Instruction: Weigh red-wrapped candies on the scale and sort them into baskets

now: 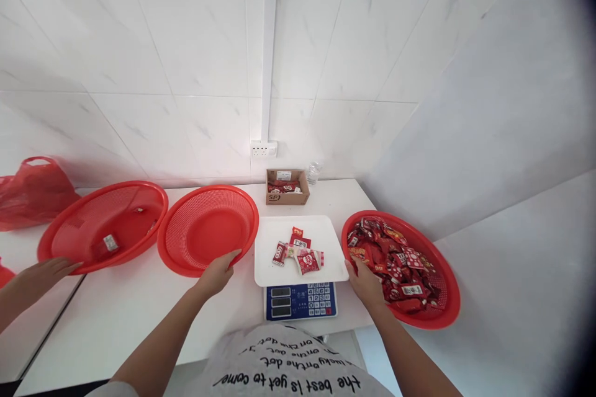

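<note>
- Left hand (pixel 218 274): closed loosely on the near rim of the empty basket (pixel 209 229), thumb on top, the other fingers hidden. This basket stands left of the scale (pixel 300 301), near the middle of the table (pixel 139 310). Risk: a pull at one rim point could tilt the light basket or slide it against the scale.
- Right hand (pixel 367 282): fingers spread over the near-left rim of the full basket (pixel 447 316), lying on the red packets (pixel 400 260). Whether it has hold of one cannot be told.
- The full basket stands at the table's right edge, and how much of it the table bears cannot be told. Risk: downward pressure on the rim could tip it and spill packets.
- The tray (pixel 279 229) on the scale carries a few loose packets (pixel 300 251) near its middle. Risk: a knock from either forearm, both close beside the scale, could shift the tray or send packets off its edge.
- The scale's keypad overhangs the near edge, close to the person's body. Risk: an accidental keypress.
- Another person's hand (pixel 46 272) rests at the near rim of the far-left basket (pixel 102 223), which touches the empty one. Risk: movement there could jolt its neighbour.
- The cardboard box (pixel 287 187) and bottle (pixel 314 172) stand at the far edge, well apart from the hands. Low concern.
</note>
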`<state>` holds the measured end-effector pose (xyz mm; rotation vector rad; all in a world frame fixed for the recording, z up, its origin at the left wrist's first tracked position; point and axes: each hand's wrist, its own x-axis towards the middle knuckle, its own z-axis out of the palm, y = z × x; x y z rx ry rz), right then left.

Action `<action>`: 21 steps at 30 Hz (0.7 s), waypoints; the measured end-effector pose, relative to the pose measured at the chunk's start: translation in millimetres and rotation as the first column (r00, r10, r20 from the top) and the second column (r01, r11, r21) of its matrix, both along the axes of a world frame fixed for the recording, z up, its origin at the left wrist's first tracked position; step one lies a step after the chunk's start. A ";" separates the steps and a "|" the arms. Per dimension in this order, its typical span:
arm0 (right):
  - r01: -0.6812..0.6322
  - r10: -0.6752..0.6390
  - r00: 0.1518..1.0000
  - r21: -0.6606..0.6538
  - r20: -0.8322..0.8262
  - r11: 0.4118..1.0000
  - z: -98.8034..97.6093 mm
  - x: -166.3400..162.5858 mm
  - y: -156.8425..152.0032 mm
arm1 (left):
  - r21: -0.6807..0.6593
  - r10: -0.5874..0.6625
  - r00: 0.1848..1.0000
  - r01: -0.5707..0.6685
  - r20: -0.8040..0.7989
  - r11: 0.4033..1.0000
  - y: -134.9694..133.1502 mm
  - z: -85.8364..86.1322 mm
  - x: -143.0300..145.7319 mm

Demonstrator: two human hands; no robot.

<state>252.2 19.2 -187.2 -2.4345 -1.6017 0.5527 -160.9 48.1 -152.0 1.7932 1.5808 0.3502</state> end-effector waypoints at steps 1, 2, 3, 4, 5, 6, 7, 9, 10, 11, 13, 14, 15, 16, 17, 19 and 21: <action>0.000 0.000 1.000 0.000 -0.001 1.000 0.0 -0.1 0.0 | 0.014 0.000 1.000 0.000 -0.017 1.000 3.5 0.1 -0.4; 0.000 0.000 1.000 0.001 -0.003 1.000 0.2 -0.3 -0.1 | 0.027 0.004 0.999 -0.003 -0.037 1.000 7.1 -0.1 -0.1; 0.001 -0.001 1.000 0.002 -0.005 1.000 0.5 -0.6 -0.1 | 0.040 0.010 0.998 -0.008 -0.058 0.999 10.7 -0.6 0.8; 0.003 -0.003 1.000 0.004 -0.005 1.000 1.0 -0.9 -0.2 | 0.056 0.014 0.997 -0.009 -0.078 0.998 14.3 -1.7 2.0; 0.005 -0.005 1.000 0.006 -0.004 1.000 1.5 -1.3 -0.3 | 0.074 0.013 0.995 -0.006 -0.095 0.997 17.9 -3.1 3.5; 0.007 -0.007 1.000 0.004 0.001 1.000 2.1 -1.6 -0.3 | 0.093 0.010 0.994 0.000 -0.109 0.996 21.3 -4.8 5.3; 0.010 -0.010 1.000 0.000 0.008 1.000 2.7 -1.8 -0.4 | 0.111 0.008 0.992 0.006 -0.124 0.994 24.5 -6.6 7.6; 0.014 -0.014 1.000 -0.005 0.024 1.000 3.6 -2.2 -0.6 | 0.163 0.026 0.985 0.002 -0.170 0.987 29.6 -9.9 14.2; 0.014 -0.014 0.999 -0.005 0.030 1.000 3.9 -2.3 -0.7 | 0.204 0.038 0.980 0.003 -0.197 0.979 31.1 -11.2 19.3; 0.013 -0.013 0.999 -0.002 0.033 1.000 3.9 -2.4 -0.9 | 0.251 0.038 0.975 0.019 -0.218 0.968 31.6 -12.2 25.7; 0.006 -0.006 0.999 0.011 0.032 1.000 3.3 -2.2 -1.2 | 0.321 -0.026 0.973 0.102 -0.231 0.942 29.9 -13.2 43.4; 0.002 -0.003 1.000 0.018 0.030 1.000 2.7 -2.0 -1.3 | 0.326 -0.092 0.970 0.164 -0.223 0.931 27.8 -13.4 54.5; -0.001 0.001 1.000 0.026 0.026 1.000 2.0 -1.8 -1.3 | 0.312 -0.167 0.964 0.227 -0.208 0.923 25.4 -13.5 66.5; -0.001 0.001 1.000 0.031 0.022 1.000 1.2 -1.4 -1.3 | 0.285 -0.235 0.954 0.282 -0.188 0.916 23.0 -13.7 79.3; 0.002 -0.003 1.000 0.030 0.016 1.000 0.5 -1.1 -1.2 | 0.259 -0.284 0.944 0.320 -0.167 0.911 20.9 -14.0 92.4; 0.015 -0.015 1.000 0.021 0.004 1.000 -0.6 -0.5 -0.8 | 0.225 -0.342 0.930 0.365 -0.136 0.903 18.3 -15.2 117.7; 0.024 -0.023 1.000 0.014 -0.004 1.000 -0.9 0.0 -0.4 | 0.218 -0.379 0.914 0.403 -0.144 0.889 17.9 -17.4 139.7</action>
